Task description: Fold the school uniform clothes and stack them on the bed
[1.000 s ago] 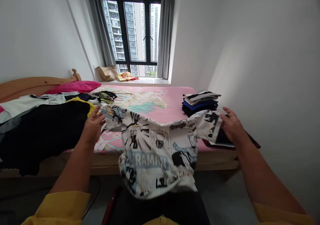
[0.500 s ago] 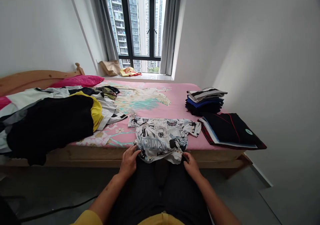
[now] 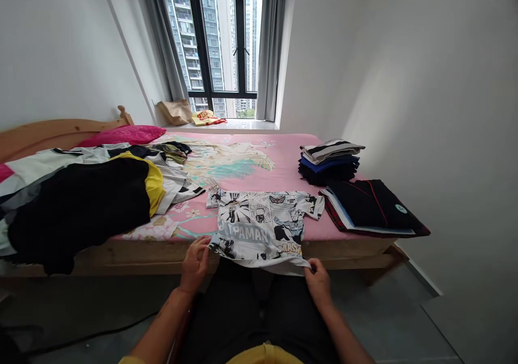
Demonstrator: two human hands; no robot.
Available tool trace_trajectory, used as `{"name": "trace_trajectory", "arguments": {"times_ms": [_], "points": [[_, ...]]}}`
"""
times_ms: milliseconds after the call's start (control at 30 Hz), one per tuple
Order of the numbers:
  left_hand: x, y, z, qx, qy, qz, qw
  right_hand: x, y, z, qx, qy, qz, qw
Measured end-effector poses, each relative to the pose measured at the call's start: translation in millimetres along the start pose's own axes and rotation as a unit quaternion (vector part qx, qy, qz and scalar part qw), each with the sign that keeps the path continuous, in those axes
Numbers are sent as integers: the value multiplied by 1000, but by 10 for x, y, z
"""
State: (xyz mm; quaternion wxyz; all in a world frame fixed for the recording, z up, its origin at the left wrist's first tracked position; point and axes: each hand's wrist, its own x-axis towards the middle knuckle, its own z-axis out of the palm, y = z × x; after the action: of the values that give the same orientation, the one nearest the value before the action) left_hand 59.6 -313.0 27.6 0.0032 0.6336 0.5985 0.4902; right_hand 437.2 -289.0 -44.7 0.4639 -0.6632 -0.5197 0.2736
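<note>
A white T-shirt with black comic print (image 3: 261, 224) lies flat at the near edge of the pink bed (image 3: 243, 162), its hem hanging over the wooden frame. My left hand (image 3: 195, 262) pinches the hem's left corner. My right hand (image 3: 318, 281) pinches the hem's right corner, pulling it taut toward my lap. Both hands sit just below the bed's edge, above my dark trousers.
A heap of unfolded clothes (image 3: 81, 197), black and yellow among them, covers the bed's left side. Folded dark garments (image 3: 370, 205) lie at the right corner, with a folded stack (image 3: 329, 162) behind. A pink pillow (image 3: 121, 135) lies by the headboard. Bags (image 3: 190, 114) rest on the windowsill.
A second ago I held the shirt spread in the air by its sleeves. It now lies on the bed, and my hands have moved to its hem and drawn it out flatter.
</note>
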Motion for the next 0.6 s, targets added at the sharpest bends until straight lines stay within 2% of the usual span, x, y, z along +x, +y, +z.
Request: {"name": "trace_trajectory", "arguments": {"times_ms": [100,200,300,400,533,600], "points": [[-302,76,-180,-3,75,-101,992,-152,24,-258,38,103,2,994],[-603,114,-265,7,86,-160,983,-286,-6,-468,54,137,1,989],[-801,133,-257,-10,55,-173,983,-381,-54,-567,76,123,23,989],[-869,139,-202,-23,12,-168,986,-439,-113,-557,116,83,34,989],[-861,104,-96,-9,-102,-138,985,-466,-199,-480,144,42,47,988],[-844,62,-57,5,-137,-145,980,-453,-213,-477,148,36,47,987]]}}
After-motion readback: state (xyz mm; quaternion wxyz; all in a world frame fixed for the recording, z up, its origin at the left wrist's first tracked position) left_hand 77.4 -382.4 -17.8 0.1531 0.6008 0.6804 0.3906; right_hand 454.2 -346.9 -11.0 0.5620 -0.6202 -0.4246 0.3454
